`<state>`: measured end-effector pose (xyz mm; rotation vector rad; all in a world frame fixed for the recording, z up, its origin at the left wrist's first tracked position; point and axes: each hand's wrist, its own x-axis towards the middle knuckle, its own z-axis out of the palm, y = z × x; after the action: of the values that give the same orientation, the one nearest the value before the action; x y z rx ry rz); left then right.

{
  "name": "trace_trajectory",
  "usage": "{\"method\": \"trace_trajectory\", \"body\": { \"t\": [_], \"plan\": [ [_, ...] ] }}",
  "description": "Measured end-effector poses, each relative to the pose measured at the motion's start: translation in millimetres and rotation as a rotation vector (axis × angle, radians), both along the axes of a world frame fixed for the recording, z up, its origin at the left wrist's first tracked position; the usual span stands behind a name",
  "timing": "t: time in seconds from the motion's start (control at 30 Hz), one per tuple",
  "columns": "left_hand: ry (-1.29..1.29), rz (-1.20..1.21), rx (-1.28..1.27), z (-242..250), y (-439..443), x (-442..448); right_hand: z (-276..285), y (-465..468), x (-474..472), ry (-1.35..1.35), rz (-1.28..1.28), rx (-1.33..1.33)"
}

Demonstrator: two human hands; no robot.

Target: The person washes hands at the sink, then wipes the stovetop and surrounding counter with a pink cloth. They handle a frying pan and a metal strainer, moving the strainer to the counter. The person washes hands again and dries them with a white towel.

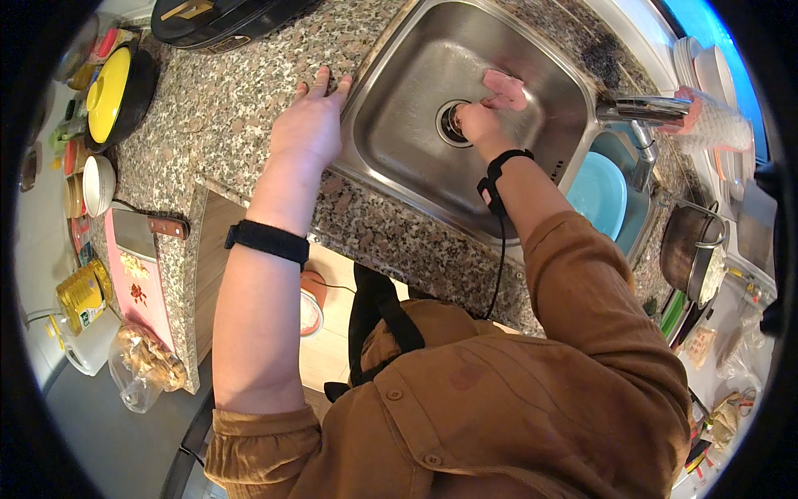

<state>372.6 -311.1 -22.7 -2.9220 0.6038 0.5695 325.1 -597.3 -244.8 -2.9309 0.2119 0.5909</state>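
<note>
My right hand (481,128) reaches down into the stainless steel sink (405,112). Its fingertips are at the dark drain opening (450,125); whether they grip the strainer there is hidden. Just beyond that hand, a crumpled pink cloth (505,90) lies on the sink floor. My left hand (310,121) rests palm down on the speckled granite counter (249,93), fingers apart, beside the sink's left rim. It holds nothing.
A chrome faucet (651,109) rises at the sink's right, above a light blue basin (597,193). Leftward, a cleaver (134,234) lies on a pink cutting board (156,305) with chopped bits. A yellow-lidded black pot (112,93) stands behind. A black case (224,25) is at the back.
</note>
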Motion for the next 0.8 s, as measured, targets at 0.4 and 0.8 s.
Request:
{"method": "trace_trajectory", "body": {
  "t": [0.4,0.8],
  "plan": [
    [-0.004,0.021,-0.014,-3.6,-1.7,2.3,-2.4,3.7,0.6,0.058,0.047,-0.057],
    [0.014,0.015,0.021,0.0,-2.9,2.4,7.5,-8.6,6.3,-0.267,-0.031,-0.131]
  ]
}}
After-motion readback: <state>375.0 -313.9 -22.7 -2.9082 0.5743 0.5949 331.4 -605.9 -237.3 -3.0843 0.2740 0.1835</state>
